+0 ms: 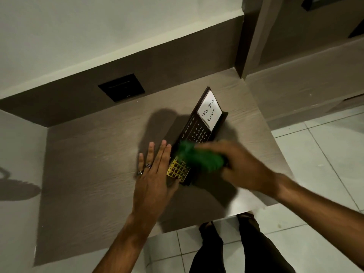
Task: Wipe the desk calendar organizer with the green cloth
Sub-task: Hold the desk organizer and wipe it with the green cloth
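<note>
One wood-grain desk (88,174) stands beside pale floor tiles (325,154).

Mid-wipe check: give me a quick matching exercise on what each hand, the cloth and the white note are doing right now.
Column 1:
1. left hand
2. right hand
3. green cloth
4. white note

Column 2:
A. bunched up on the calendar's face
B. flat, fingers straight, against the calendar's left edge
C. reads "To Do List", at the far end
D. gripping the cloth, blurred

Pairs: 1-B, 2-D, 3-A, 4-C

All on the desk calendar.
</note>
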The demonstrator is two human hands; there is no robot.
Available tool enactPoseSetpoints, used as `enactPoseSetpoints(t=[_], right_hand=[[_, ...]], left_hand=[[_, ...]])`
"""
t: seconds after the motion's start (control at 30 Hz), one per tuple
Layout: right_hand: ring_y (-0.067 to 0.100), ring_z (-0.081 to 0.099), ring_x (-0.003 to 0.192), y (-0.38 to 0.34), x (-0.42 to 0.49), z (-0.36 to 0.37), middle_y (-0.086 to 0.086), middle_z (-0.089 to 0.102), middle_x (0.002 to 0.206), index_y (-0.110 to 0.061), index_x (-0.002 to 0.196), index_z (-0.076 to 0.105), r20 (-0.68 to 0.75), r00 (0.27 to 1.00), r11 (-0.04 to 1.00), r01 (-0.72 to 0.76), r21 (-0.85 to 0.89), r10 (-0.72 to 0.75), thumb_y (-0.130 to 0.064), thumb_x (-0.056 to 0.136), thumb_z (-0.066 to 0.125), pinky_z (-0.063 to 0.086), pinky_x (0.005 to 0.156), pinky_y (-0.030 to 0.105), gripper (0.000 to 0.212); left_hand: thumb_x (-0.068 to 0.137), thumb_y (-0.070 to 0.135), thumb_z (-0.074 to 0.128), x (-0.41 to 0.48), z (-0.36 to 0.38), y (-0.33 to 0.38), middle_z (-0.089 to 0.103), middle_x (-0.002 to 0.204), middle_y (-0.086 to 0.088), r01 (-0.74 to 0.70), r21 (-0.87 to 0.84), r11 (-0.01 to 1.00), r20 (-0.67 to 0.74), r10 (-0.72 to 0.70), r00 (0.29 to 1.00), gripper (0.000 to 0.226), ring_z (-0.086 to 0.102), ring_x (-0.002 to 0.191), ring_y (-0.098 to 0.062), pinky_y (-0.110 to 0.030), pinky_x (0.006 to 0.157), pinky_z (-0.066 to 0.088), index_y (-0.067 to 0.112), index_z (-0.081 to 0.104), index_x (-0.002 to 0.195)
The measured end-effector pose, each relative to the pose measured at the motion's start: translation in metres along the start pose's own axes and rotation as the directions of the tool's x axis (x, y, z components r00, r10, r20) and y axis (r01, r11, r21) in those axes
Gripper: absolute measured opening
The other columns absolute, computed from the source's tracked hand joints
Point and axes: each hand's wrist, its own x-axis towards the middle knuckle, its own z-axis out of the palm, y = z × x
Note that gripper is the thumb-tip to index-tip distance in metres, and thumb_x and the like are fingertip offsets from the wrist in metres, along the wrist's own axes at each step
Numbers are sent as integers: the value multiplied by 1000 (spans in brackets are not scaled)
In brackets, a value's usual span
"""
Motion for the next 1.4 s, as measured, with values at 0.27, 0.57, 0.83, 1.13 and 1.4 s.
enactPoseSetpoints(t=[0.27,0.57,0.83,1.13,1.4], right_hand=[[34,43,132,54,43,-23,7,54,140,-14,133,56,-407,913,801,-267,-536,31,4,74,58,36,98,48,61],[28,60,106,28,7,14,-6,70,115,-26,105,72,128,954,719,288,-632,-270,-28,82,41,46,78,40,39],[29,47,99,60,76,-64,0,66,110,-30,108,66,-172,984,635,-158,-756,39,-21,82,52,32,76,38,31],[25,52,99,11,30,-1,-6,69,110,-24,106,70,272,948,733,301,-610,-163,-34,77,31,33,73,34,50],[31,49,106,75,84,-75,7,60,120,-28,122,61,-101,987,677,-158,-718,123,-19,85,51,42,86,44,38]], left_hand=[[70,35,83,0,-2,7,21,160,-7,-17,73,997,-51,21,998,108,13,148,-30,-59,117,13,19,15,152],[75,27,82,2,-7,10,22,160,-6,-43,-35,998,-22,42,999,100,6,149,-31,-58,118,11,18,19,151],[75,23,82,2,-11,13,20,160,-4,-39,-65,997,7,39,999,101,1,150,-29,-56,120,6,18,16,151],[73,22,83,1,-11,12,24,158,-3,-37,-93,995,1,38,999,102,2,150,-30,-58,119,6,16,16,150],[81,25,76,-3,-16,16,12,162,2,-32,-98,995,23,34,999,97,-10,150,-23,-51,121,-1,19,12,153]])
